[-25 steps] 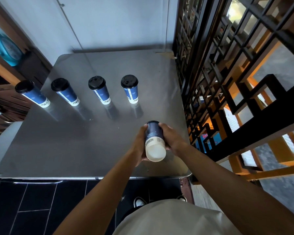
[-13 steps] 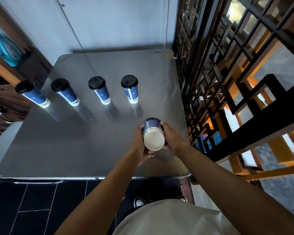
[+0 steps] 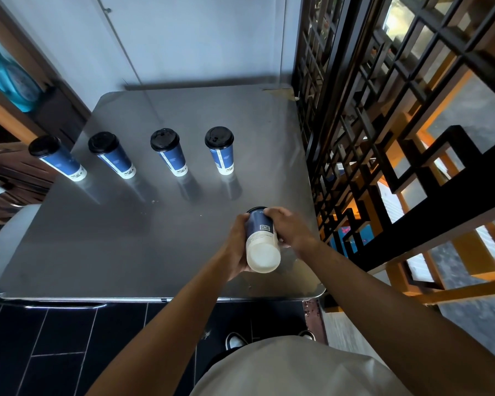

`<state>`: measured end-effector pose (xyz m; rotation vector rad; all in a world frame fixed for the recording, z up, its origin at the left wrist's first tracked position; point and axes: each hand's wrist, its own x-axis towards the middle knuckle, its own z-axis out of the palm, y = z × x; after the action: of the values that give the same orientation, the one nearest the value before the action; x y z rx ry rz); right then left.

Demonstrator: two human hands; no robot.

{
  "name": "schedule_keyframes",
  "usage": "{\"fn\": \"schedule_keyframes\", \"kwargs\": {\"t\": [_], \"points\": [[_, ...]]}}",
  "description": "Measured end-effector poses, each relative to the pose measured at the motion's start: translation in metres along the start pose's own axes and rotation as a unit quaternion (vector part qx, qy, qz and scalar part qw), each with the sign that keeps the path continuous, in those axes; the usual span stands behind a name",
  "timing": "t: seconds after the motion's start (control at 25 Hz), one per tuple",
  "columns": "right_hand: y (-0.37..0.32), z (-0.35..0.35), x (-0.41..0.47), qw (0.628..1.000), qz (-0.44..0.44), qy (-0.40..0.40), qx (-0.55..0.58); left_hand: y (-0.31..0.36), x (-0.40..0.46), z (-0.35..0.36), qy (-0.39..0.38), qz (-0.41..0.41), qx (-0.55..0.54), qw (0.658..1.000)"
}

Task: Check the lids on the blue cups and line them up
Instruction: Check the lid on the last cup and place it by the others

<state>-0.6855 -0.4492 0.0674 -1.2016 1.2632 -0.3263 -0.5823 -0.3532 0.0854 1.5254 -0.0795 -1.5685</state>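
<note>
Several blue cups with black lids stand upright in a row across the steel table (image 3: 103, 247): cups at far left (image 3: 58, 159), left of middle (image 3: 113, 156), middle (image 3: 169, 153) and right (image 3: 221, 151). One more blue cup (image 3: 262, 241) is held above the table's near right part, tipped over with its white base toward me and its lid end pointing away. My left hand (image 3: 237, 247) grips its left side. My right hand (image 3: 287, 228) grips its right side near the lid end. The lid is mostly hidden.
A black lattice screen (image 3: 355, 124) runs along the table's right edge. A white wall closes the far side, and wooden shelving (image 3: 9, 144) stands at the left. Dark floor tiles and my shoes show below the near edge.
The held cup has tilted from pointing its base nearly straight at me to lying more lengthwise, showing its side label. Both hands shifted slightly with it. The row of cups has not moved.
</note>
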Motion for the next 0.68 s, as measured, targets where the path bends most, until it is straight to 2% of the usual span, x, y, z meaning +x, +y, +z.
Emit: {"fn": "schedule_keyframes", "kwargs": {"t": [0.16,0.32,0.48,0.68], "points": [[0.0011,0.0013,-0.0002,0.999,0.015,0.003,0.047,-0.0025,0.0039,-0.0004,-0.001,0.002,-0.029,1.0],[0.0056,0.0054,-0.0029,0.992,0.076,0.004,0.103,-0.0042,0.0052,0.0024,0.018,-0.001,-0.021,1.0],[0.0032,0.0057,-0.0016,0.988,0.089,0.007,0.125,-0.0024,0.004,0.0026,0.021,0.001,-0.007,1.0],[0.0001,0.0059,0.0013,0.99,0.084,0.03,0.11,-0.0015,0.0059,-0.0014,0.04,0.015,0.092,0.995]]}}
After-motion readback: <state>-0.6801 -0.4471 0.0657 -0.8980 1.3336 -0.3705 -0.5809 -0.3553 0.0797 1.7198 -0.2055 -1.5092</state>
